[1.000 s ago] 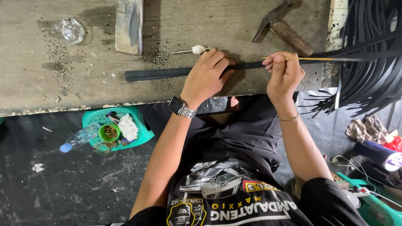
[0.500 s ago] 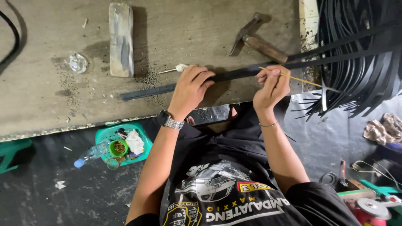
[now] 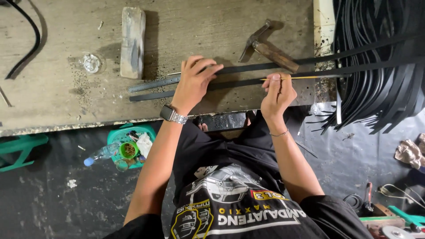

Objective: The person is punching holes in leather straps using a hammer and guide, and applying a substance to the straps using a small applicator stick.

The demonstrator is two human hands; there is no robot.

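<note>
Worn wooden workbench (image 3: 53,102), scuffed and dotted with dark specks, seen from above; dark floor below its front edge.

Black strip (image 3: 239,82) lies flat along the bench, running from left of centre out to the right, where it joins a hanging bundle of black strips (image 3: 380,88). A second, parallel strip (image 3: 265,66) lies just behind it.

Left hand (image 3: 192,82): fingers spread and pressed flat on the strips, pinning them to the bench, not curled round anything. Metal wristwatch (image 3: 172,116) on that wrist.

Right hand (image 3: 276,93): fingers pinched closed on a thin yellowish rod (image 3: 310,77), which lies along the front strip and points right. Thin bracelet (image 3: 280,132) on that wrist.

Hammer (image 3: 270,46) rests behind the strips, just beyond the right hand. Wooden block (image 3: 133,42) stands well left of it; small clear glass dish (image 3: 91,63) beside the block. Black cable (image 3: 26,44) curves at far left.

Teal basket (image 3: 128,146) with a plastic bottle (image 3: 99,155) sits on the floor under the bench edge.
</note>
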